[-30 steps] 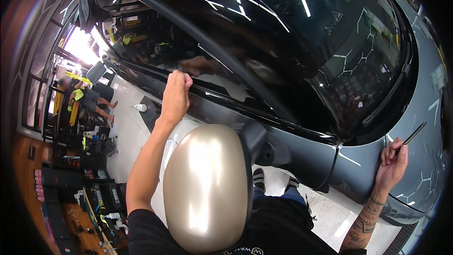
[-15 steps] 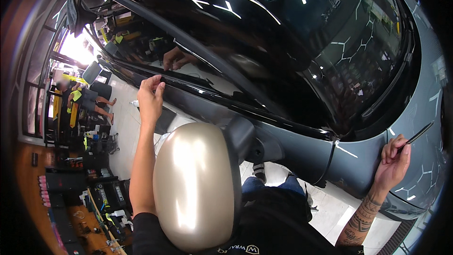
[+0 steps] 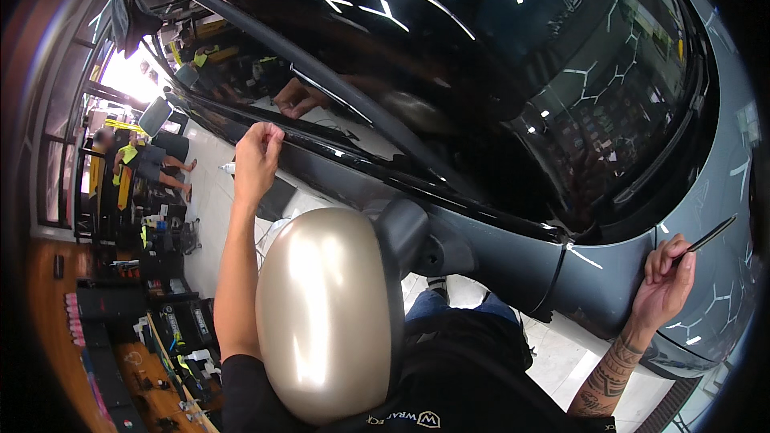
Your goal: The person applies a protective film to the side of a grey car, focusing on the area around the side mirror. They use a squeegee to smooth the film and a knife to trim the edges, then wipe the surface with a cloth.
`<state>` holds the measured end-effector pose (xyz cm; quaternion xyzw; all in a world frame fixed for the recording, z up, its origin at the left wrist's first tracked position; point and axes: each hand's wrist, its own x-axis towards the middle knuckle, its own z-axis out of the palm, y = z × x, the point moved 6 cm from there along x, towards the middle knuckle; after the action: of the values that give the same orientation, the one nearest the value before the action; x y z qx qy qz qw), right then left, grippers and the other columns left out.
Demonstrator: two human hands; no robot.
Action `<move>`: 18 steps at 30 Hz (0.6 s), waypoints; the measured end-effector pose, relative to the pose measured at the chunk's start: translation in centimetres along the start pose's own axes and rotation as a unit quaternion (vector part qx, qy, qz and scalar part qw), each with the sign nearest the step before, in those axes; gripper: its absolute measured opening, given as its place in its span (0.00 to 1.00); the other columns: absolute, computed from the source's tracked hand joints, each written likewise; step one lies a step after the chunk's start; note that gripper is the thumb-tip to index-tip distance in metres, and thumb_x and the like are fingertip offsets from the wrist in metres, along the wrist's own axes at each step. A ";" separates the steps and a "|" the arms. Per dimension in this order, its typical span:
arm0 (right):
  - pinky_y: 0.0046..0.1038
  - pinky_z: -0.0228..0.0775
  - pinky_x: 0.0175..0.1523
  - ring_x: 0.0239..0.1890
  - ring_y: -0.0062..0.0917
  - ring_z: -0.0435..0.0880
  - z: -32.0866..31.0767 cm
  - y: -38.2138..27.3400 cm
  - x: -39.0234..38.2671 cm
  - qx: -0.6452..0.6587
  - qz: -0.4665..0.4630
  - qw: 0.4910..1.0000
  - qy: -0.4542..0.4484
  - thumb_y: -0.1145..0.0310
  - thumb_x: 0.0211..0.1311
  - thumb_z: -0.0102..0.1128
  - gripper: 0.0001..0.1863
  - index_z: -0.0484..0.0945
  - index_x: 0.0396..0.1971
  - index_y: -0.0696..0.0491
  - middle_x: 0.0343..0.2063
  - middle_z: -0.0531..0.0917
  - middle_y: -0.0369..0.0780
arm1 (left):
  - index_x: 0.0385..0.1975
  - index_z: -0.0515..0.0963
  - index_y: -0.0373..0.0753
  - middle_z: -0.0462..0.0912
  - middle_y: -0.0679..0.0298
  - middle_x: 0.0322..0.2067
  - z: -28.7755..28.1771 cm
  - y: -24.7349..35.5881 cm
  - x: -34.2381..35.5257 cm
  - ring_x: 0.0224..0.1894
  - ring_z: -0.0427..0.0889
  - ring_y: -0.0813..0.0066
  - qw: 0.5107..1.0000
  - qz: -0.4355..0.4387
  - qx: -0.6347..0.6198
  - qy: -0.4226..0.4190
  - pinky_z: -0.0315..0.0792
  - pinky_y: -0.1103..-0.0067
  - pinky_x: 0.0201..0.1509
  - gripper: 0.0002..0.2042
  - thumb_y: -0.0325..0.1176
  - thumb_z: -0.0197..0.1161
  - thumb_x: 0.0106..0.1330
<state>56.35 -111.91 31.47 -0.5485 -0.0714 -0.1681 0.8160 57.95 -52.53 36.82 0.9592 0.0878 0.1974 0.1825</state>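
I stand beside a grey car (image 3: 513, 261) with dark, glossy windows (image 3: 449, 64). My left hand (image 3: 257, 159) is closed, its fingers pinching the black trim strip (image 3: 337, 147) along the lower edge of the side window. My right hand (image 3: 664, 282) rests on the grey fender and grips a thin black pen-like tool (image 3: 711, 234) that points up and to the right. A champagne-coloured side mirror (image 3: 325, 313) sticks out toward me between my two arms and hides part of the door.
To the left, shelves and a wooden counter (image 3: 136, 369) hold several small items. A person (image 3: 136, 164) sits by the bright shop entrance at far left. A light tiled floor (image 3: 210, 216) lies below the car. My dark shirt (image 3: 465, 385) fills the bottom.
My left hand has slid leftward along the window's lower trim strip, farther from the mirror. My right hand with the thin tool has stayed on the fender.
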 end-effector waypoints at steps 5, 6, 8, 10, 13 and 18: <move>0.16 0.49 0.24 0.21 0.12 0.56 -0.1 0.1 0.0 0.001 0.003 1.000 0.012 0.62 0.73 0.40 0.15 0.68 0.33 0.59 0.25 0.61 0.34 | 0.31 0.74 0.33 0.72 0.68 0.21 0.5 0.0 0.8 0.24 0.68 0.80 0.979 -0.089 -0.155 -0.102 0.65 0.82 0.29 0.09 0.33 0.54 0.70; 0.16 0.49 0.24 0.21 0.12 0.56 -0.3 0.1 -0.1 0.000 0.003 1.000 0.017 0.62 0.73 0.40 0.15 0.68 0.33 0.59 0.24 0.61 0.34 | 0.31 0.74 0.34 0.71 0.70 0.21 0.5 0.6 0.9 0.24 0.67 0.81 0.957 -0.125 -0.233 -0.119 0.64 0.83 0.30 0.10 0.33 0.53 0.70; 0.16 0.49 0.24 0.21 0.12 0.56 -0.4 0.1 -0.1 -0.002 0.004 1.000 0.020 0.62 0.73 0.40 0.15 0.68 0.33 0.59 0.24 0.61 0.34 | 0.31 0.72 0.39 0.70 0.73 0.25 -0.3 1.9 1.0 0.30 0.70 0.84 0.935 -0.131 -0.298 -0.140 0.65 0.86 0.33 0.10 0.39 0.55 0.71; 0.16 0.49 0.23 0.21 0.12 0.56 -0.4 0.2 -0.1 -0.001 0.004 1.000 0.018 0.62 0.73 0.41 0.15 0.68 0.32 0.59 0.24 0.61 0.34 | 0.31 0.72 0.40 0.70 0.72 0.27 -1.1 2.4 1.1 0.30 0.71 0.84 0.897 -0.137 -0.394 -0.145 0.65 0.87 0.33 0.10 0.39 0.55 0.71; 0.16 0.49 0.23 0.21 0.12 0.56 -0.3 0.2 0.0 0.005 0.007 1.000 0.017 0.62 0.73 0.41 0.15 0.68 0.32 0.59 0.23 0.61 0.34 | 0.33 0.71 0.40 0.76 0.67 0.34 -0.9 4.3 0.4 0.38 0.78 0.79 0.888 -0.148 -0.411 -0.144 0.74 0.85 0.41 0.07 0.35 0.52 0.72; 0.15 0.49 0.23 0.21 0.13 0.56 -0.2 0.1 0.1 0.011 0.011 1.000 0.017 0.62 0.72 0.42 0.15 0.68 0.31 0.58 0.24 0.61 0.34 | 0.34 0.70 0.38 0.78 0.62 0.36 -0.9 8.2 -0.1 0.41 0.82 0.75 0.875 -0.127 -0.427 -0.187 0.78 0.82 0.48 0.07 0.35 0.52 0.72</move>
<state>56.45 -112.10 31.32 -0.5373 -0.0535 -0.1673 0.8249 58.27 -59.76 40.69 0.7875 0.0797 0.0076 0.6110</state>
